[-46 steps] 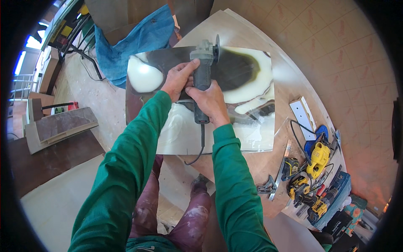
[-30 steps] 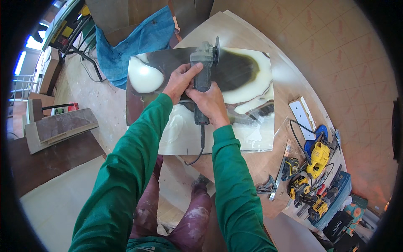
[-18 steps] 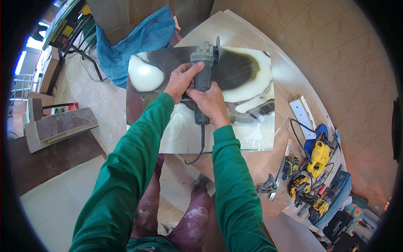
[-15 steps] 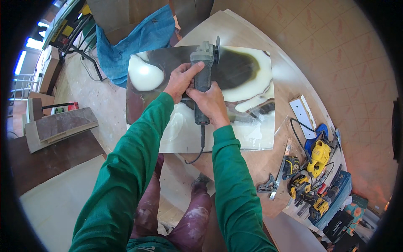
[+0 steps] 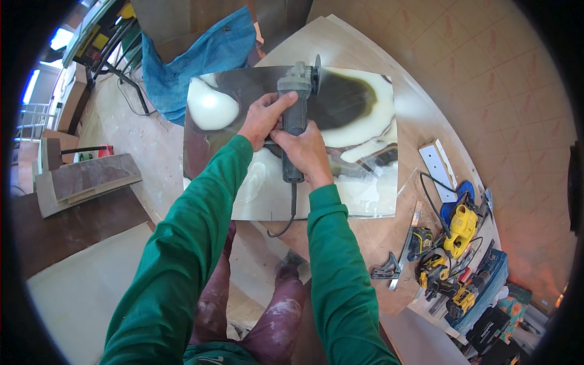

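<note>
One grinder hung or rested over the marbled panel, contact unclear. Left hand gripped near its head, right hand its lower body. Barely shifted in the last second: judged a steady hold. Yellow power tool lay right.

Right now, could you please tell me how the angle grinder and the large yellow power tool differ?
The angle grinder is grey; the large power tool, yellow. Left hand and right hand hold the angle grinder, while the large power tool lies among other tools. Both are power tools.
</note>
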Demonstrator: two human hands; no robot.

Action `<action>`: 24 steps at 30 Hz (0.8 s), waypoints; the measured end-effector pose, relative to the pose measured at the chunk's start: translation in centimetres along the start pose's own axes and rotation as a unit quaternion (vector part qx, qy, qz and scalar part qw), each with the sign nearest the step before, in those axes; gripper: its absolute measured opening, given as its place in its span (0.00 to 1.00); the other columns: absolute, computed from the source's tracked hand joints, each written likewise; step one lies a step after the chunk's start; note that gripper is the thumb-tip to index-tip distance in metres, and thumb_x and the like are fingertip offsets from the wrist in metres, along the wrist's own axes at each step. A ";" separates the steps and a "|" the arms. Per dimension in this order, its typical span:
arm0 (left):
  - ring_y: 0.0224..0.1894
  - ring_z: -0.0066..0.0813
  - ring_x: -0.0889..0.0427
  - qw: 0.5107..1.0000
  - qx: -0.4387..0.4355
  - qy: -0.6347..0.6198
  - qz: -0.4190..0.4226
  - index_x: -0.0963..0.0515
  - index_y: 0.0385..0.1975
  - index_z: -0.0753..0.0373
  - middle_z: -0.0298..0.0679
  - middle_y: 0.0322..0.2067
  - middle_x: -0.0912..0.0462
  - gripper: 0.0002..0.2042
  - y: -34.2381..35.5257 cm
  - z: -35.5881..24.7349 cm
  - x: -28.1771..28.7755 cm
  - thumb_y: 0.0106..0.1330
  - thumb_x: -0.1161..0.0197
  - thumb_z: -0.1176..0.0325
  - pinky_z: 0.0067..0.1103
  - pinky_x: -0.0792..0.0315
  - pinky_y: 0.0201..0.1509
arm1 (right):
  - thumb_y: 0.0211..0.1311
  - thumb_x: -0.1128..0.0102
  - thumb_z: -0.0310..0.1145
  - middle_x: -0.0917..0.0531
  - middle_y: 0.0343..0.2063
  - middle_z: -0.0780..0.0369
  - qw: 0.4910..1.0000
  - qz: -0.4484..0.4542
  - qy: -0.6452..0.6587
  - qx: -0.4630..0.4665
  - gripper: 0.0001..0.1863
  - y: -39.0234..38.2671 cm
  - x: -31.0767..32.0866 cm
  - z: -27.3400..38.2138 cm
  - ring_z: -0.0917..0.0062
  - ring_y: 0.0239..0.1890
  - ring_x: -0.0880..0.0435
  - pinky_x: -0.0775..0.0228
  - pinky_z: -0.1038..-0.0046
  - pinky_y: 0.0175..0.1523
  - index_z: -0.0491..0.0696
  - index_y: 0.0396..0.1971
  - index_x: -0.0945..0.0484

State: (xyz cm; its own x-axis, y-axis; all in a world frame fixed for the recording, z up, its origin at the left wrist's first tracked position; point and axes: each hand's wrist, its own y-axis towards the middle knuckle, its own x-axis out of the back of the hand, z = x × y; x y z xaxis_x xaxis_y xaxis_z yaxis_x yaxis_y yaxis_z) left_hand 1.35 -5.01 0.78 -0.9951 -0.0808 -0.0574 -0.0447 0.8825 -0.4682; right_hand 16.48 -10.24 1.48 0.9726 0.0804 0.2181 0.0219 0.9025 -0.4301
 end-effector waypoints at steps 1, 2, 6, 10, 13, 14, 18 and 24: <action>0.34 0.17 0.23 1.000 0.000 -0.004 0.000 0.16 0.67 0.69 0.30 0.39 0.16 0.41 -0.1 0.0 -0.1 0.67 0.15 0.40 0.20 0.27 0.39 | 0.58 0.14 0.47 0.08 0.50 0.46 1.000 -0.003 -0.004 0.000 0.39 0.0 0.0 0.0 0.61 0.51 0.07 0.16 0.62 0.57 0.33 0.58 0.19; 0.34 0.17 0.22 1.000 0.000 -0.008 -0.001 0.16 0.67 0.70 0.30 0.39 0.16 0.41 -0.2 0.0 -0.2 0.67 0.15 0.40 0.20 0.27 0.39 | 0.59 0.14 0.44 0.08 0.48 0.51 1.000 -0.006 -0.007 -0.001 0.37 -0.1 0.0 0.1 0.69 0.47 0.08 0.16 0.66 0.53 0.33 0.59 0.19; 0.34 0.17 0.22 1.000 0.001 -0.009 0.001 0.17 0.68 0.70 0.31 0.39 0.15 0.41 -0.1 0.1 0.0 0.67 0.16 0.40 0.20 0.27 0.39 | 0.59 0.14 0.44 0.08 0.48 0.51 1.000 -0.004 -0.005 0.002 0.37 -0.2 0.0 0.1 0.69 0.47 0.08 0.16 0.65 0.53 0.33 0.59 0.20; 0.36 0.19 0.19 1.000 0.004 0.003 0.008 0.18 0.69 0.72 0.33 0.42 0.13 0.42 -0.8 -0.4 -0.1 0.68 0.16 0.41 0.21 0.24 0.41 | 0.59 0.14 0.43 0.09 0.48 0.51 1.000 -0.006 -0.002 0.002 0.36 -0.3 0.0 -0.3 0.69 0.46 0.08 0.16 0.65 0.52 0.33 0.58 0.20; 0.38 0.20 0.16 1.000 0.003 -0.005 0.009 0.19 0.70 0.73 0.35 0.43 0.12 0.42 -1.1 -0.6 -0.3 0.69 0.16 0.42 0.21 0.21 0.43 | 0.59 0.14 0.43 0.09 0.47 0.51 1.000 -0.005 -0.002 0.001 0.36 -0.4 -0.1 -0.3 0.69 0.46 0.08 0.16 0.65 0.51 0.34 0.58 0.19; 0.38 0.20 0.15 1.000 0.002 -0.011 0.010 0.20 0.70 0.73 0.36 0.44 0.11 0.42 -1.2 -0.6 -0.3 0.69 0.16 0.42 0.22 0.20 0.44 | 0.59 0.14 0.43 0.09 0.47 0.52 1.000 -0.004 -0.001 0.001 0.36 -0.4 -0.1 -0.3 0.69 0.46 0.08 0.15 0.65 0.51 0.34 0.57 0.19; 0.41 0.21 0.14 1.000 0.006 0.000 0.014 0.20 0.71 0.73 0.37 0.46 0.11 0.42 -1.1 -0.5 -0.1 0.71 0.18 0.42 0.22 0.19 0.46 | 0.55 0.14 0.53 0.08 0.52 0.39 1.000 0.007 -0.001 0.000 0.43 -0.4 0.0 -0.5 0.46 0.56 0.06 0.15 0.55 0.63 0.32 0.58 0.20; 0.43 0.22 0.14 1.000 0.013 0.004 0.020 0.20 0.72 0.71 0.36 0.48 0.11 0.42 -1.1 -0.3 0.0 0.72 0.19 0.41 0.22 0.19 0.48 | 0.55 0.14 0.53 0.08 0.53 0.38 1.000 0.009 0.002 -0.013 0.43 -0.5 0.1 -0.5 0.47 0.57 0.06 0.16 0.55 0.63 0.32 0.58 0.20</action>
State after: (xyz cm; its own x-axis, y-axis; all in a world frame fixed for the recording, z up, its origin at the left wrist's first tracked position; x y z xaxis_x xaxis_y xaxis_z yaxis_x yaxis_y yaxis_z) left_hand 1.37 -5.81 1.52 -0.9967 -0.0420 -0.0693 -0.0028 0.8725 -0.4886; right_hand 16.67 -10.94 1.29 0.9739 0.0949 0.2059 0.0098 0.8897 -0.4563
